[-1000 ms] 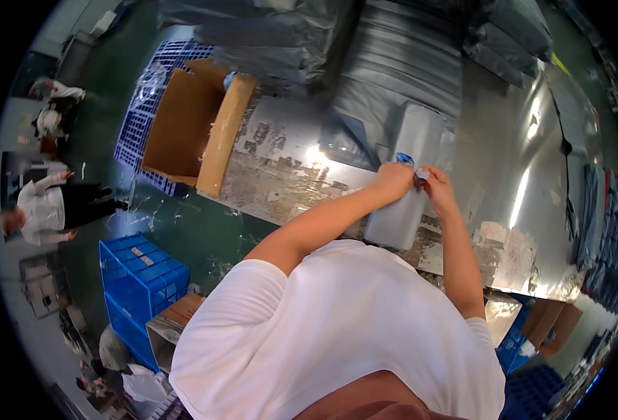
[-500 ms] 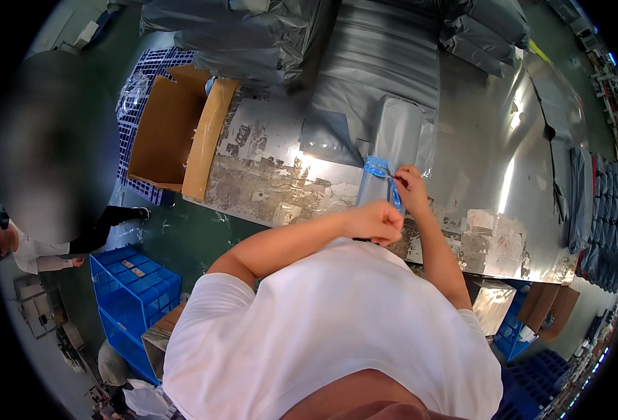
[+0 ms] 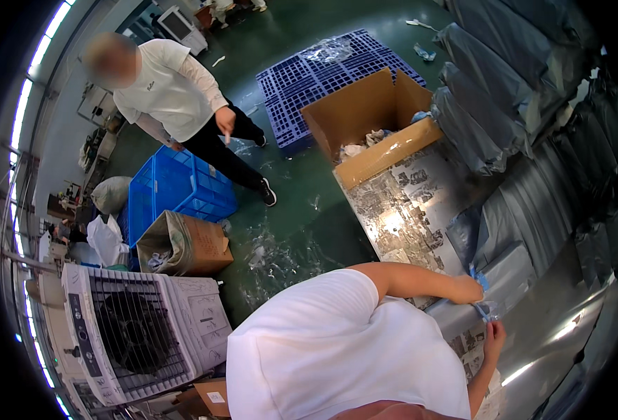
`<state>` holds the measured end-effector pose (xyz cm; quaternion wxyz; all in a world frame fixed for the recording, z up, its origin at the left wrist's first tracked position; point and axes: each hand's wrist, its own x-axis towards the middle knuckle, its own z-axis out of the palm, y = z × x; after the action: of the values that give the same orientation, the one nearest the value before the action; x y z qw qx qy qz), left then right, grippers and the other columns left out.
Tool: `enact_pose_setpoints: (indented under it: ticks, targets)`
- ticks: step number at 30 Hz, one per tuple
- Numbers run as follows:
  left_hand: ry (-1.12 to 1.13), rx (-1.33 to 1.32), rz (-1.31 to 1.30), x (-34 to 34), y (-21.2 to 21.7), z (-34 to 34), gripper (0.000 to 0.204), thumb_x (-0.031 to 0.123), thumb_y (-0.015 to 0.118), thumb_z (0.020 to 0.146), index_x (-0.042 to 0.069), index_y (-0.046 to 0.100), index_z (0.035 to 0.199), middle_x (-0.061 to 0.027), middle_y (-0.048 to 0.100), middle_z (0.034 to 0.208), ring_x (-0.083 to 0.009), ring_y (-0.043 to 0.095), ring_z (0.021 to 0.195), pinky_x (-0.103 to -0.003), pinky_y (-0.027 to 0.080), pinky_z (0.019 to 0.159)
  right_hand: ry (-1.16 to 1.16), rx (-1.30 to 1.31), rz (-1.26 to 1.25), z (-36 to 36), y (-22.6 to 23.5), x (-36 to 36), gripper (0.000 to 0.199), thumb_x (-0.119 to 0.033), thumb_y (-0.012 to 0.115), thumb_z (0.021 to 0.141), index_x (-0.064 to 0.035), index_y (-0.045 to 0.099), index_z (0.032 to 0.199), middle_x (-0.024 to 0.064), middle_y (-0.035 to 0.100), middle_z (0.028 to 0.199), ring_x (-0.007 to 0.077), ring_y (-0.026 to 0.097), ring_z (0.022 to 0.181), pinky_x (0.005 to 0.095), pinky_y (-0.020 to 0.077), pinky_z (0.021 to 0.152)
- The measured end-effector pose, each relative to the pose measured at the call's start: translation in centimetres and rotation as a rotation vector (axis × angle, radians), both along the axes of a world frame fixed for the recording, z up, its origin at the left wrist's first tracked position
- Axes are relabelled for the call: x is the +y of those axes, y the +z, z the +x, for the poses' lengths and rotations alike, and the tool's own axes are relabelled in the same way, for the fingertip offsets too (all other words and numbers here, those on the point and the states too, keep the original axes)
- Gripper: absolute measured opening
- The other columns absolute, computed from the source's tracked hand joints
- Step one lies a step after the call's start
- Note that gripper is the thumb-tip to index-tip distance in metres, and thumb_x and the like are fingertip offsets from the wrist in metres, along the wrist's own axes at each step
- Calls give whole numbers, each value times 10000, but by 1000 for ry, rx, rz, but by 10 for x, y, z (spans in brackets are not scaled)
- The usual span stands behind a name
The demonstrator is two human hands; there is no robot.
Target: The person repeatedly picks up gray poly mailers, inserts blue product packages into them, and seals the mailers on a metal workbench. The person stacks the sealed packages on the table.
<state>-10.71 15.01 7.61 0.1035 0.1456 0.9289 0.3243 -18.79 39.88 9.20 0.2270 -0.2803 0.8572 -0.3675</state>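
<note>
2 bare hands are engaged at the lower right of the frame, on a grey wrapped package (image 3: 510,271) lying on a metal table (image 3: 408,241). A blue strip (image 3: 482,281) crosses the package; the hands are close together at it.

Left hand (image 3: 467,289): fingers curled inward over the strip, no open spread visible. Whether they are clamped on it cannot be told, as the back of the hand hides the fingertips.

Right hand (image 3: 494,337): thumb and fingers drawn together at the strip's lower end, apparently pinching it.

Step in hand, as judged: securing or adjusting the strip across the package. The next move calls for control of the strip at 2 points while the package stays steady. Slack in the strip cannot be assessed at this size.

Adjacent: grey plastic sheeting (image 3: 526,203) lies beyond the package, toward the right of the frame; 1 open cardboard box (image 3: 393,154) stands at upper centre-right.
</note>
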Motion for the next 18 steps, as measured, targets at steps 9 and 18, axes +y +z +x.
enact_pose_setpoints:
  ticks: [9, 18]
  targets:
    - [-118, 325, -105, 3, 25, 27, 465, 309, 603, 701, 85, 522, 1100, -144, 462, 1160, -312, 401, 1146, -514, 337, 875, -604, -547, -688, -5, -34, 8, 150, -207, 469, 922, -84, 449, 838, -4, 448, 728, 77, 407, 655, 221, 349, 602]
    - [224, -20, 142, 20, -11, 48, 656, 465, 546, 772, 2, 414, 1218, -217, 207, 1399, -358, 165, 1316, -578, 268, 932, -667, -39, -1212, -25, 207, 17, 265, -274, 549, 875, -84, 467, 711, -12, 435, 689, 113, 440, 721, 258, 361, 688]
